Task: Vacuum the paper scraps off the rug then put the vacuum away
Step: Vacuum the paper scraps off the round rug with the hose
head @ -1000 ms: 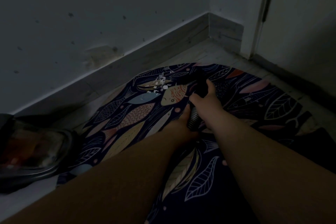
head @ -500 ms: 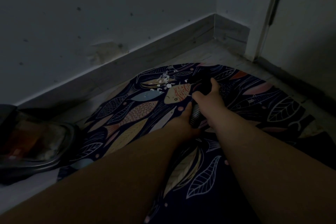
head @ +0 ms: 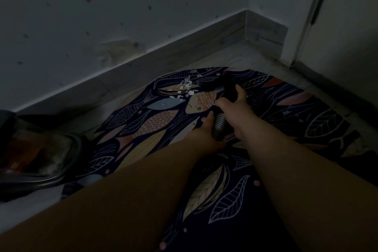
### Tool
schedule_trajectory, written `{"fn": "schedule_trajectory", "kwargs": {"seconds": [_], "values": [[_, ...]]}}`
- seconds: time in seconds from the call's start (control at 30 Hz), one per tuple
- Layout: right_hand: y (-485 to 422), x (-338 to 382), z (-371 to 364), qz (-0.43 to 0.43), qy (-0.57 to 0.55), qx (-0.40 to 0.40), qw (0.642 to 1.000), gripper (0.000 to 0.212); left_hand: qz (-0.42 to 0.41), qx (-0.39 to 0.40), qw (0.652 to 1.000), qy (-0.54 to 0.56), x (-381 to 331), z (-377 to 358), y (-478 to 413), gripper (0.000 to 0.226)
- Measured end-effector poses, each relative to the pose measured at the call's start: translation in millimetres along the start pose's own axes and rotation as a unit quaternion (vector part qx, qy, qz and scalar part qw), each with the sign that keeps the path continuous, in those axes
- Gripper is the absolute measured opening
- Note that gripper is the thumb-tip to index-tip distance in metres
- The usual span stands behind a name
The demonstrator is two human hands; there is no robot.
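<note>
Vacuuming, head view: a person reaches both arms out over a round dark rug printed with fish and leaves (head: 143,127), which lies on a pale floor by a grey skirting board (head: 163,55).
Right hand (head: 235,108): fingers wrapped round the upper end of a ribbed grey vacuum hose (head: 219,124), where it joins the nozzle.
Left hand (head: 204,131): holds the same hose lower down, thumb up against its side. The other fingers are hidden behind it.
Black nozzle (head: 212,87): it lies low over the rug and points left towards the scraps. The room is too dark to tell whether its mouth touches the pile.
White paper scraps (head: 185,89): a small loose cluster near the rug's far edge, just left of the nozzle.
Dark vacuum body with a clear dust bin (head: 38,149): on the floor at the rug's left edge, well apart from the hands.
Change: over the last second the hands, hose and nozzle have barely shifted relative to the scraps, and the cluster looks no smaller. Mostly the view has tilted.
Meaning: pickup seems only about to begin. The nozzle probably needs a short push left across the pile, and putting the vacuum away is still far off.
</note>
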State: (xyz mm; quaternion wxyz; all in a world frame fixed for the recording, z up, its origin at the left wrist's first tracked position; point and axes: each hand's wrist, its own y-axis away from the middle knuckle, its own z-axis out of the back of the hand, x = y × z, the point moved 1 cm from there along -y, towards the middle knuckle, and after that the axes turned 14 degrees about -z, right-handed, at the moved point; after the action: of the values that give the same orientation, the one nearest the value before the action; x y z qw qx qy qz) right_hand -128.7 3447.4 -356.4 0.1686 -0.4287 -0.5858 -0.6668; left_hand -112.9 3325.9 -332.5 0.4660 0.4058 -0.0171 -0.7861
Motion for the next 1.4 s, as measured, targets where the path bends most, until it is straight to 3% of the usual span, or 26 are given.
{"fn": "schedule_trajectory", "kwargs": {"seconds": [0.2,0.7,1.1,1.27,1.4], "values": [[1.1,-5.2,2.6,0.041,0.001,-0.017,0.999,0.075,0.003,0.011,1.0,0.02,-2.1,-3.2,-0.4,0.1],[5.4,-11.1,-31.6,0.02,0.019,0.044,0.999,0.076,0.033,0.007,0.999,0.005,11.5,12.7,29.0,0.095],[18.7,-7.6,-15.7,0.051,0.002,-0.008,0.999,0.077,-0.002,0.013,1.0,0.008,1.2,5.8,22.9,0.093],[22.2,-1.0,7.8,0.111,-0.003,-0.044,0.993,0.075,-0.039,0.005,0.999,0.024,-10.2,0.4,8.6,0.101],[14.6,7.0,12.0,0.07,0.046,-0.016,0.996,0.076,-0.026,0.011,0.999,0.03,-14.7,0.7,4.2,0.096]]}}
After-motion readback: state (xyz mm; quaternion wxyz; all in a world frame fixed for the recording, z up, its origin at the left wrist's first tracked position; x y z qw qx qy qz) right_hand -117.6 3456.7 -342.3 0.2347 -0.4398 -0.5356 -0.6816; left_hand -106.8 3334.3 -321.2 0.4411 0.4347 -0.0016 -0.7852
